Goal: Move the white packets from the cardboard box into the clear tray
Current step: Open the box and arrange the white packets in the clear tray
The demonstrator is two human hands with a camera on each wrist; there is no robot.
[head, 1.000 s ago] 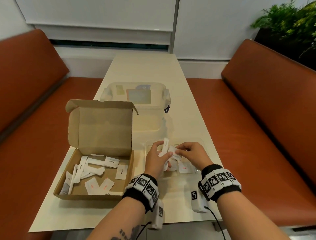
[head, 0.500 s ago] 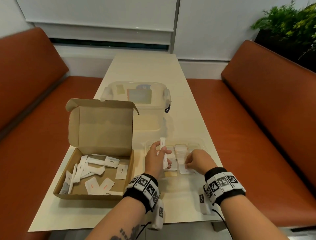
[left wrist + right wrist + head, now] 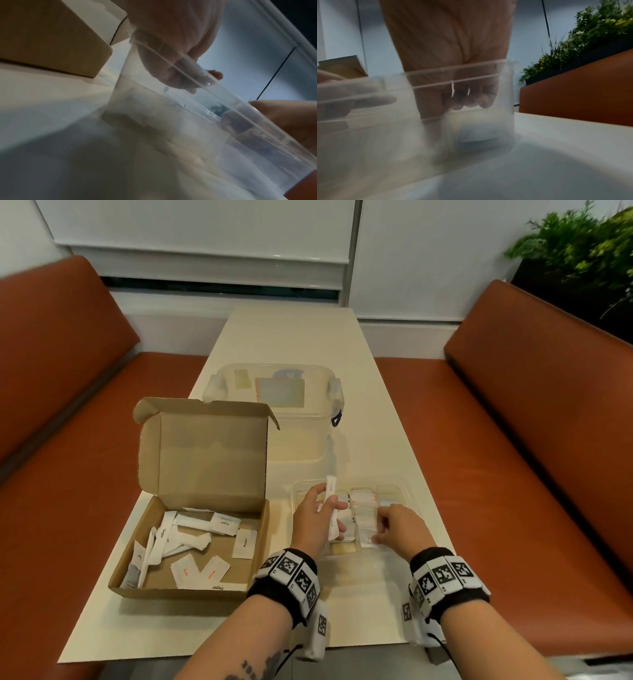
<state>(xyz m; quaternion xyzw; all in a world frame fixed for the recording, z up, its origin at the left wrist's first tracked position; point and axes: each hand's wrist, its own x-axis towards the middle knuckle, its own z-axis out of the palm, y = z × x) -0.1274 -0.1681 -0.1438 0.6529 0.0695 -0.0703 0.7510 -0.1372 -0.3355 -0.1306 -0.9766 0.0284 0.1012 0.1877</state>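
Note:
The open cardboard box (image 3: 178,592) sits at the left of the table with several white packets (image 3: 191,523) loose inside. To its right lies the clear tray (image 3: 402,484), with several packets in its compartments. My left hand (image 3: 325,508) hovers over the tray's left part and grips a long white stick packet (image 3: 331,498) that stands nearly upright. My right hand (image 3: 378,537) is low at the tray's near right, fingers curled, pinching a small white packet (image 3: 368,541) down in the tray. The right wrist view shows those fingers (image 3: 431,108) through the tray wall (image 3: 368,128).
A clear lidded storage container (image 3: 274,392) stands just behind the box and tray. The box's raised lid (image 3: 205,453) faces me. Orange benches (image 3: 513,474) run along both sides of the table, and a plant (image 3: 582,258) stands at the back right.
My right hand has left the left hand and dropped into the tray's near right with a small packet. The left hand still holds the stick packet and has hardly moved.

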